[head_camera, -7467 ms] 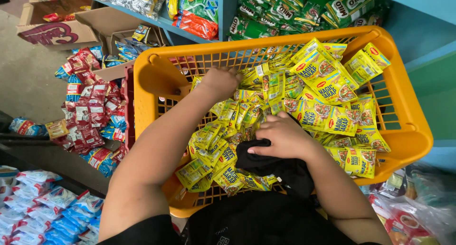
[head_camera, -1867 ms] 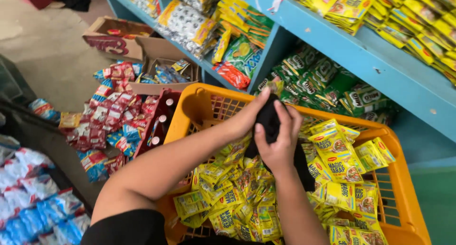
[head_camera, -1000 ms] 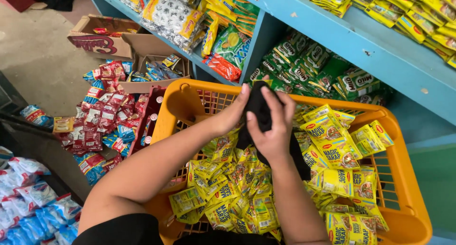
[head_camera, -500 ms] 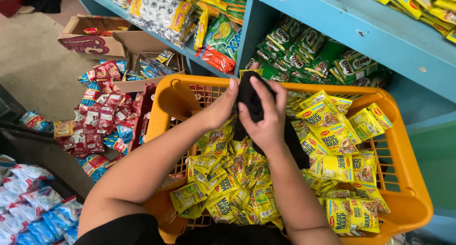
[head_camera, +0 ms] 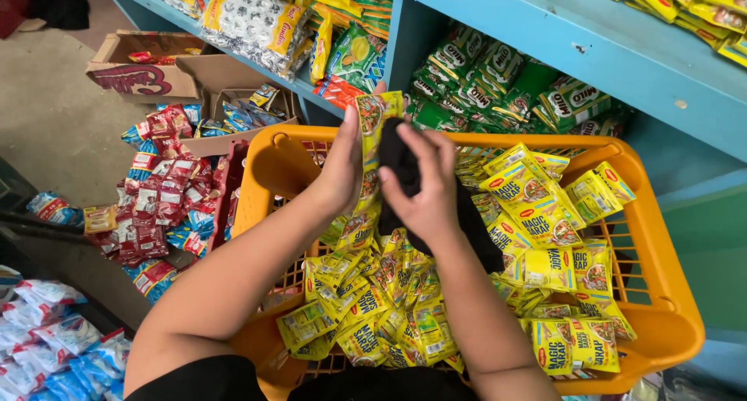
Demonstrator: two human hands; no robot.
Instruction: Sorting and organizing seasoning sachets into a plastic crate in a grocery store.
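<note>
The left hand [head_camera: 342, 171] is raised above the orange plastic basket [head_camera: 661, 308], higher than it was half a second ago, and it now draws up a hanging strip of yellow seasoning sachets [head_camera: 366, 175]; the strip runs from the fingertips down into the heap of loose yellow sachets [head_camera: 381, 308] that fills the basket; the fingers close on the strip's upper end, a firm pinch. The right hand [head_camera: 424, 187] is clenched around a black cloth [head_camera: 467, 230], pressing it against the strip's side; a moment back the cloth was bunched between both hands lower down, with no strip lifted clear; so the work appears to have moved from handling the cloth to wiping one strip held taut. Behind stands a blue wooden shelf [head_camera: 622, 51] stocked with green drink sachets [head_camera: 498, 82]; red sachets [head_camera: 159, 191] lie spread on the floor to the left, beside an open cardboard box [head_camera: 136, 74].
</note>
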